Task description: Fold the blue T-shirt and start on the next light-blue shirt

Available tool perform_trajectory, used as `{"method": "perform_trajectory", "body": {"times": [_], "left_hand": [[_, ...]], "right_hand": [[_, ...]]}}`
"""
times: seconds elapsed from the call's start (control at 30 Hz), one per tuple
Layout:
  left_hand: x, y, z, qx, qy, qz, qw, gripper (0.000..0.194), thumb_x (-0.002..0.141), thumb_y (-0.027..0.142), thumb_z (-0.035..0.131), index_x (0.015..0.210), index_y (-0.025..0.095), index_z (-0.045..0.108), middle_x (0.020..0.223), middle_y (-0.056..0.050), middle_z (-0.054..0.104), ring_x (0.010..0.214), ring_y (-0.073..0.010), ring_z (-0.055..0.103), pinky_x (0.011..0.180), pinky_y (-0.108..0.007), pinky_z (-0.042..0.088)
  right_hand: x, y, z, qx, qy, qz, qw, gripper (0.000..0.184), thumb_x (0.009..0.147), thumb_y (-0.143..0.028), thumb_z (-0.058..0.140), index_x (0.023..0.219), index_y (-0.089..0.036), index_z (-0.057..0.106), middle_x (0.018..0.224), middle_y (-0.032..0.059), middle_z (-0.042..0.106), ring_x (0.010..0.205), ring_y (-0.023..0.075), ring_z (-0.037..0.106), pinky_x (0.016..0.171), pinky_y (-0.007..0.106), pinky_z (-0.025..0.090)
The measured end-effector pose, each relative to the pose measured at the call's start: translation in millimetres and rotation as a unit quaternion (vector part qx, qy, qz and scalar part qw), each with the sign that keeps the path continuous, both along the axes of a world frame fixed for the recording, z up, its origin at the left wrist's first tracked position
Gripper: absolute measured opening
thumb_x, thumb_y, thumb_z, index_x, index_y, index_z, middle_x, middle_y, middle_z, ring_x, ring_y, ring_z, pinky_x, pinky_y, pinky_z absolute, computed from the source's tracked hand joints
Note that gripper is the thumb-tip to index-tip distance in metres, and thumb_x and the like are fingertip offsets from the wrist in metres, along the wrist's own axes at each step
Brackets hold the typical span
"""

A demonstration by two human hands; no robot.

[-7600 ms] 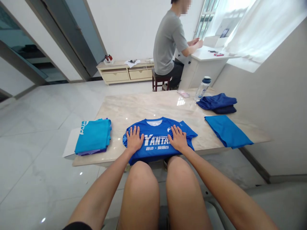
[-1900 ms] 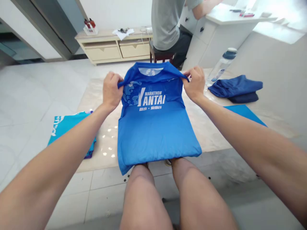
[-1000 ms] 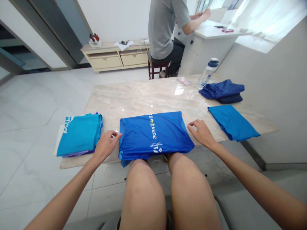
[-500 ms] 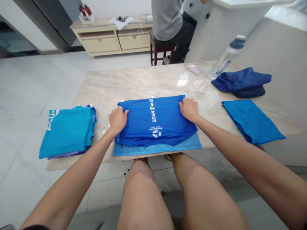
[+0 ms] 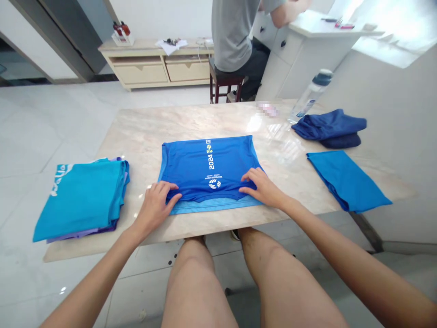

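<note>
Across the middle of the view, a marble-patterned table (image 5: 191, 120) is stretching between the seated wearer and the far side of the room. Beyond it, a white desk (image 5: 297, 68) is standing at the right and a low cream cabinet (image 5: 139, 73) at the left. A person in a grey top (image 5: 232, 36) is sitting on a dark stool (image 5: 227, 79), facing the desk.

Blue shirt (image 5: 191, 168) is lying folded on the table, near edge, in front of the wearer; white and yellow print is running down it, and a lighter blue strip is showing along the bottom. Clothes stack (image 5: 85, 196), teal on top with purple below, is sitting at the table's left end, apart from the shirt. Teal cloth (image 5: 344, 177) is lying folded to the right, navy garment (image 5: 329, 125) just beyond it. Clear bottle (image 5: 307, 100) with a dark cap is standing beside the navy garment.

Left hand (image 5: 155, 205) is lying over the shirt's lower left corner, right hand (image 5: 264, 187) over the lower right. Fingers on both are bending loosely, thumbs apart, not clenching; can't tell how firmly they're pressing. White holder (image 5: 123, 38) is sitting on the cabinet with reddish-brown bottles.
</note>
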State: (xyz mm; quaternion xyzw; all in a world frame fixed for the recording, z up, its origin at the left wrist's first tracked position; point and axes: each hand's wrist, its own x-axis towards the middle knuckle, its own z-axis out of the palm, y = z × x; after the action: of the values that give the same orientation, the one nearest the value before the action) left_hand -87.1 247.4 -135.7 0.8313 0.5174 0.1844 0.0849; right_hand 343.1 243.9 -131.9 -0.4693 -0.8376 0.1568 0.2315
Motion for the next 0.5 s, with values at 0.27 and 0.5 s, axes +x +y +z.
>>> {"method": "perform_trajectory", "body": {"times": [0.27, 0.5], "left_hand": [[-2, -9, -0.8, -0.005, 0.010, -0.032, 0.999, 0.017, 0.109, 0.035, 0.060, 0.101, 0.025, 0.071, 0.108, -0.007, 0.076, 0.104, -0.0288, 0.067, 0.092, -0.043, 0.045], [-5, -24, 21.7, 0.027, 0.032, -0.047, 0.998, 0.019, 0.110, 0.037, 0.062, 0.099, 0.025, 0.072, 0.106, -0.007, 0.079, 0.104, -0.0275, 0.068, 0.092, -0.043, 0.044]], "right_hand": [[3, -26, -5.4, -0.025, -0.036, 0.002, 0.999, 0.022, 0.112, -0.037, 0.063, 0.097, -0.022, 0.071, 0.107, 0.0088, 0.071, 0.102, 0.0256, 0.059, 0.092, 0.040, 0.046], [6, -38, 15.7, -0.027, -0.020, 0.030, 0.999, 0.026, 0.113, -0.040, 0.063, 0.097, -0.023, 0.075, 0.104, 0.0084, 0.073, 0.101, 0.0253, 0.063, 0.093, 0.041, 0.048]]}}
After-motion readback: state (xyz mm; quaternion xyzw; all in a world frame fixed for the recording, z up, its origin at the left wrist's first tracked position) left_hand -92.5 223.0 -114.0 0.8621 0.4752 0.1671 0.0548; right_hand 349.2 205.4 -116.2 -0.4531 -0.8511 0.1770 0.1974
